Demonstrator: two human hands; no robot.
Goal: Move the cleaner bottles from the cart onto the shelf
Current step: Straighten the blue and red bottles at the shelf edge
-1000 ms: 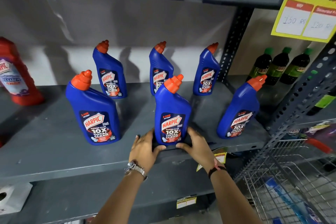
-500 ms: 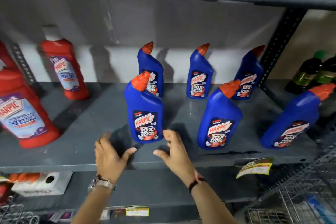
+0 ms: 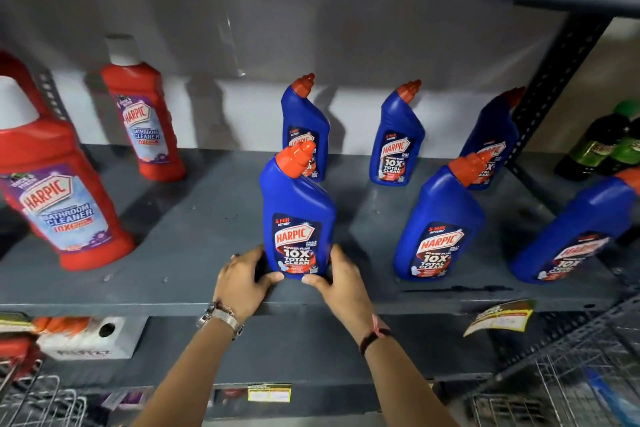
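blue bottle gripped at the shelf's front edge

red bathroom cleaner bottles (image 3: pixel 59 198) stand at nine o'clock on the grey shelf (image 3: pixel 194 236), one near the front, one (image 3: pixel 143 121) further back. the left hand (image 3: pixel 242 282), wristwatch (image 3: pixel 221 317) on its wrist, curls around the left side of the front blue bottle's (image 3: pixel 298 215) base; the right hand (image 3: pixel 341 284) clasps the other side. the bottle stands upright near the shelf's front edge. at twelve to three o'clock five more blue bottles (image 3: pixel 438 222) stand apart. at four o'clock a wire cart (image 3: pixel 568 378) shows.
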